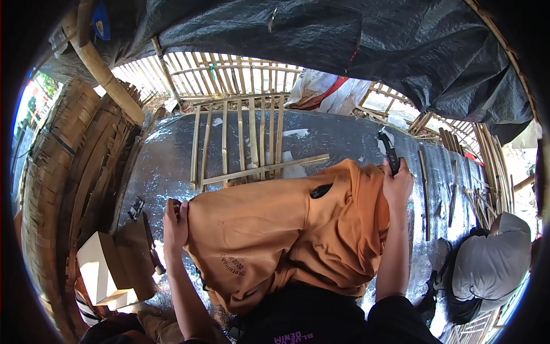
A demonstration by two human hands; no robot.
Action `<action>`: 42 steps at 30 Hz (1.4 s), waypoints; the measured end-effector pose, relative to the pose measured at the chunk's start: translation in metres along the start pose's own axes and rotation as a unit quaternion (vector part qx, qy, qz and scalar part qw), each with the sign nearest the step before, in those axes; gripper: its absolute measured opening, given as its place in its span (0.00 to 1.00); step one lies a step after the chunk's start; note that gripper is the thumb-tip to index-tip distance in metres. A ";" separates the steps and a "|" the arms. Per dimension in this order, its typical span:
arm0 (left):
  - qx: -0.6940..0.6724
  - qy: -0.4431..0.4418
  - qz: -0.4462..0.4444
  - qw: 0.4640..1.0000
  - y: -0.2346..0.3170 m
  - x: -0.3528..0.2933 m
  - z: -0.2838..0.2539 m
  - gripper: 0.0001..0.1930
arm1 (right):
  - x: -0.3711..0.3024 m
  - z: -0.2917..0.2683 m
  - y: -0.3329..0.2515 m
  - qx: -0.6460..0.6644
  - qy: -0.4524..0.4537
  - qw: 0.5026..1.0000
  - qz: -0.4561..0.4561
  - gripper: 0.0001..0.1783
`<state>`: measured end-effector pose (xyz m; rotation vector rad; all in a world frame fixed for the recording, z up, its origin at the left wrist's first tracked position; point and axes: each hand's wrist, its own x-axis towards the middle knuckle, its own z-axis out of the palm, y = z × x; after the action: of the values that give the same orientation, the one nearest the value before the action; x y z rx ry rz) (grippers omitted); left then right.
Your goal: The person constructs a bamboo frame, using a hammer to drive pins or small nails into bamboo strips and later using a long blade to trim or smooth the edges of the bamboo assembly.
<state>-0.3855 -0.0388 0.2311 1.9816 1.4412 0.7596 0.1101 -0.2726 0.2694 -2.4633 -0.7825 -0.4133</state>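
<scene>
The silver tabletop [172, 155] lies before you with a frame of bamboo slats [252, 143] on it, and over its near part you stretch an orange garment [275, 229], whose long axis runs from left to right between your two hands. Your left hand [175, 223] pinches the left edge of the cloth with the fingers closed on it, while your right hand [397, 186] is at the right edge, a little higher and farther from you. There the fingers are wrapped tight around a dark tool [391, 153] that points away from you, and I cannot tell if they hold the cloth too.
</scene>
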 end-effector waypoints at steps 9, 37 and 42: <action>-0.033 0.025 0.047 0.998 0.035 -0.018 -0.025 0.08 | -0.012 0.005 0.033 0.151 0.000 0.988 -0.009 0.17; 0.030 -0.054 0.140 0.988 0.055 0.046 -0.001 0.08 | -0.039 -0.042 0.032 -0.041 -0.067 0.996 -0.036 0.13; 0.022 -0.047 0.146 0.988 0.036 0.051 -0.007 0.06 | -0.023 -0.038 0.070 0.010 -0.064 0.997 0.039 0.15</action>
<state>-0.3545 0.0011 0.2683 2.2616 1.1373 0.7490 0.1297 -0.3531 0.2639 -2.5115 -0.7337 -0.2201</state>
